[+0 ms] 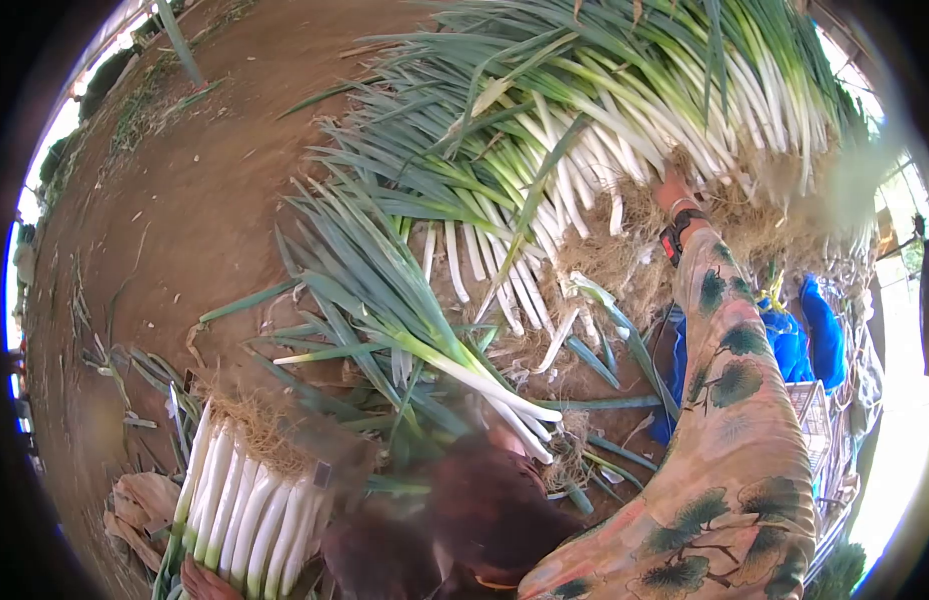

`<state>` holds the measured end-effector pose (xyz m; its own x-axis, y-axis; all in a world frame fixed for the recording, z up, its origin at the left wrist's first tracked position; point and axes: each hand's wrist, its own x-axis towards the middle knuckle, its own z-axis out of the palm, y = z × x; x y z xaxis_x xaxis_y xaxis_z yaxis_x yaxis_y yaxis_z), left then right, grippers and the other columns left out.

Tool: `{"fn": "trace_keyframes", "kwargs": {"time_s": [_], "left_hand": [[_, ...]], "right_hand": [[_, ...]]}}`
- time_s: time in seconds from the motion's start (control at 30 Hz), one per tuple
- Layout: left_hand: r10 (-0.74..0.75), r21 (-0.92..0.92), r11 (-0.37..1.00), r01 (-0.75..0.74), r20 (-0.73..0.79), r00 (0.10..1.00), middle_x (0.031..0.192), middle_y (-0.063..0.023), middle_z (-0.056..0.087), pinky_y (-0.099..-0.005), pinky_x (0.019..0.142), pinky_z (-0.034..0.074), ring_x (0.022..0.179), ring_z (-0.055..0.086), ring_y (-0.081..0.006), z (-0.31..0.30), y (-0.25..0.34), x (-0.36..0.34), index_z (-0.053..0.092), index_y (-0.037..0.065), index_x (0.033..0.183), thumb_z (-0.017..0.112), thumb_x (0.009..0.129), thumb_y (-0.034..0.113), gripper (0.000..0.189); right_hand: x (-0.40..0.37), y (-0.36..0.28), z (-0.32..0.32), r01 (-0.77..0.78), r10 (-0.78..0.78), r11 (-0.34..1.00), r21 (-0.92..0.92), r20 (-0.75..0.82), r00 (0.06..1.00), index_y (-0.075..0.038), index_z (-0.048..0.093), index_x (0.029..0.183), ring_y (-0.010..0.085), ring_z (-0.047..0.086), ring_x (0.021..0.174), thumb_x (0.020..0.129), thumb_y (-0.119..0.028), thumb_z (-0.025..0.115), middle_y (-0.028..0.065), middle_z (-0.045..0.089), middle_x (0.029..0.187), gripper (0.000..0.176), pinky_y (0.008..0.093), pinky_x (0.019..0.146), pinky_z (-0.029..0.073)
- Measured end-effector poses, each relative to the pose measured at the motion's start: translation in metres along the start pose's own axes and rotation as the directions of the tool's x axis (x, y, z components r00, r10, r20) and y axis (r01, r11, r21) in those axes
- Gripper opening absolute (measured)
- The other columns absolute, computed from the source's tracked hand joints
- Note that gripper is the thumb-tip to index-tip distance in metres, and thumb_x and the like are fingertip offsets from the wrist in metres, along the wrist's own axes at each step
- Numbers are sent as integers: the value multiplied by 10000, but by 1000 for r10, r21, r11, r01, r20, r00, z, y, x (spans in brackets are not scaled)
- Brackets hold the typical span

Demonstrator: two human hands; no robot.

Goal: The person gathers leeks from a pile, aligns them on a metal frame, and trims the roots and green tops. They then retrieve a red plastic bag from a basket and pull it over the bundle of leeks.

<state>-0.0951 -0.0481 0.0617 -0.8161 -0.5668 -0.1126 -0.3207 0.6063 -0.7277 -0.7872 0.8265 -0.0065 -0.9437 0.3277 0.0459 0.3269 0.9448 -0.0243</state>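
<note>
My right hand (673, 192), with a dark band and red-faced watch at the wrist, is stretched out to the large pile of green onions (585, 150). Its fingers close around white stalks just above their roots and are partly hidden there. At the bottom left edge, my left hand (207, 580) grips a bundle of green onions (247, 505), white stalks side by side and roots pointing away from me. Only part of that hand shows. A few loose green onions (455, 375) lie in front of my dark-clothed knees (490, 500).
Bare brown soil (205, 190) spreads out at the left. Cut leaves and root scraps (585, 350) litter the ground before me. Blue cloth or bags (785, 340) and a white plastic crate (810, 415) stand at the right, beyond my patterned sleeve (735, 420). Dry brown leaves (145, 510) lie beside the bundle.
</note>
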Motion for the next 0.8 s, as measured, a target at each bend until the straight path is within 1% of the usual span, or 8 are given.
{"fn": "trace_keyframes", "kwargs": {"time_s": [0.1,0.13,0.23,0.33,0.4,0.47,0.6,0.8], "left_hand": [[-88,-132,988,85,-16,996,1424,-142,403,-491,1114,236,1344,327,-332,-16,-1,2,380,52,1399,585,837,444,714],[-148,-238,962,131,-54,988,1385,-140,438,-480,1095,255,1313,358,-331,-18,3,4,422,56,1370,537,871,406,620],[-321,-531,821,211,-123,939,1270,-137,541,-447,1040,312,1218,452,-328,-25,10,9,546,68,1283,392,970,291,414],[-355,-522,813,258,-95,930,1290,-154,528,-455,1053,300,1233,439,-336,-30,16,10,538,55,1282,387,966,285,418],[-306,-489,858,157,-241,921,1262,-155,548,-464,1032,323,1210,465,-327,-24,14,10,553,61,1279,422,958,274,407],[-307,-488,859,154,-251,918,1249,-166,559,-465,1015,341,1191,485,-338,-20,13,8,561,51,1271,435,949,262,405],[-280,-524,845,106,-265,923,1248,-164,564,-461,1007,348,1185,492,-341,-15,9,9,572,71,1261,447,940,251,389],[-340,-567,807,167,-215,915,1270,-124,553,-460,1028,317,1219,464,-306,-38,24,12,581,115,1256,442,955,263,363]], "right_hand": [[-11,-23,-20,-149,151,976,-157,3,989,-165,352,1460,367,389,1334,885,-409,577,162,463,1409,665,508,1081,344],[-7,-22,-23,-131,139,979,-154,45,989,-150,517,1344,358,452,1283,851,-428,621,150,511,1354,575,491,1049,389],[-34,-23,-24,135,-142,966,-220,-16,990,-86,648,1120,403,559,1121,802,-391,687,234,575,1200,442,496,922,467],[-105,-28,-2,208,-207,965,-161,27,978,-100,663,1058,382,594,1045,797,-298,689,192,594,1108,329,477,871,505],[-155,5,55,397,-426,897,-195,-142,894,-80,648,979,395,616,955,763,-303,705,181,599,1011,315,502,789,523],[-221,9,72,415,-405,910,-8,206,891,-65,608,1010,409,589,972,744,-288,755,219,605,980,376,479,811,488],[-359,-18,83,307,-337,940,148,526,781,-32,571,988,418,641,844,763,-319,735,227,659,889,400,495,757,498],[-458,-34,99,-91,-248,873,478,598,762,12,580,994,351,670,784,766,-291,711,225,663,873,401,452,694,511]]}}
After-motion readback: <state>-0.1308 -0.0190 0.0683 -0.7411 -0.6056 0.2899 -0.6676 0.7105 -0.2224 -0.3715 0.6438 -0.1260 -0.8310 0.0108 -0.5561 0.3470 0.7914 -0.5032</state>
